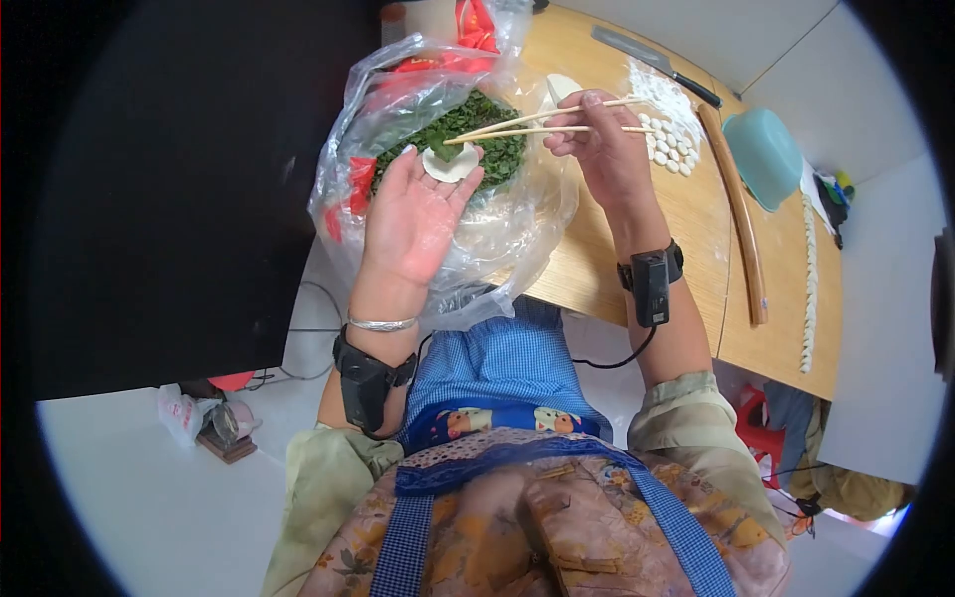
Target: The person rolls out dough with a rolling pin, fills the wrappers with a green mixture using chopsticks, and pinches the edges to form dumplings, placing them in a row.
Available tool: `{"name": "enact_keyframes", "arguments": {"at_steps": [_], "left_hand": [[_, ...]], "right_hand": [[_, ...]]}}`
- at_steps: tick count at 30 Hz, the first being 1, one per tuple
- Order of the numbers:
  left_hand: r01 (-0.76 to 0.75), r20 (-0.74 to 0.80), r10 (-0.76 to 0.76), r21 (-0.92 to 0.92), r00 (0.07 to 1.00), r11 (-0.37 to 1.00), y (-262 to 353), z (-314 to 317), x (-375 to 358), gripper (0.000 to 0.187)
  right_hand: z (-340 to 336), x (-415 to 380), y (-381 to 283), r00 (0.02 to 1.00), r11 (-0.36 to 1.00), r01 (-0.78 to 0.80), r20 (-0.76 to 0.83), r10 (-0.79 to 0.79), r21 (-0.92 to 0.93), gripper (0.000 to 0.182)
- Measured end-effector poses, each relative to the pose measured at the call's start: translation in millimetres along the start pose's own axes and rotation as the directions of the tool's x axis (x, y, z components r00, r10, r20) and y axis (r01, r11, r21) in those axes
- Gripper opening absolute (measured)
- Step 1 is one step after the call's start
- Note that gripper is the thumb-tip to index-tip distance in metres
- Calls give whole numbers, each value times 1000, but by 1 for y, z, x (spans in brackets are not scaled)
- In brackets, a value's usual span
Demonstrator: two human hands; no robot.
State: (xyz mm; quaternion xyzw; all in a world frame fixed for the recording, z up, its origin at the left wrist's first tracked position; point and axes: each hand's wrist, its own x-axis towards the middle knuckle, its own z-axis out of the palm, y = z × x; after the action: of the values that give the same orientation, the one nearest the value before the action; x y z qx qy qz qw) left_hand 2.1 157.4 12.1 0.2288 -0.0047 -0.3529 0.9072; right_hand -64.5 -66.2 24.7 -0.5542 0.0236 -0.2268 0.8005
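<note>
The left hand is palm up, unclenched, a dough wrapper on its fingers. Filling goes on now: chopsticks, gripped by the right hand, touch greens there. Level fingers seem called for.

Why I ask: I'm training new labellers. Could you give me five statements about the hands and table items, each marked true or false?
1. The right hand holds the chopsticks. True.
2. The dough wrapper lies on the table. False: it rests on the left hand.
3. The chopped greens sit amid clear plastic. True.
4. The knife is inside the teal bowl. False: the knife lies on the table, outside it.
5. The wooden rolling pin runs between the small dough rounds and the teal bowl. True.
</note>
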Motion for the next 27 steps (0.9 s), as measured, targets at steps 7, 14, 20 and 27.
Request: {"name": "enact_keyframes", "arguments": {"at_steps": [7,14,20,27], "left_hand": [[-99,2,100,131,995,986,-2,-1,0,30],[-143,-35,155,224,987,964,-4,3,-1,28],[-175,-6,184,275,983,945,-1,1,-3,30],[-200,-36,217,263,976,944,2,2,-4,28]], "right_hand": [[3,-1,0,996,999,32,84,-29,-41,24],[5,-3,-3,989,998,49,141,-42,-47,23],[-6,3,-6,986,989,131,93,-137,74,25],[-20,9,2,986,974,69,-133,-99,-214,21]]}}
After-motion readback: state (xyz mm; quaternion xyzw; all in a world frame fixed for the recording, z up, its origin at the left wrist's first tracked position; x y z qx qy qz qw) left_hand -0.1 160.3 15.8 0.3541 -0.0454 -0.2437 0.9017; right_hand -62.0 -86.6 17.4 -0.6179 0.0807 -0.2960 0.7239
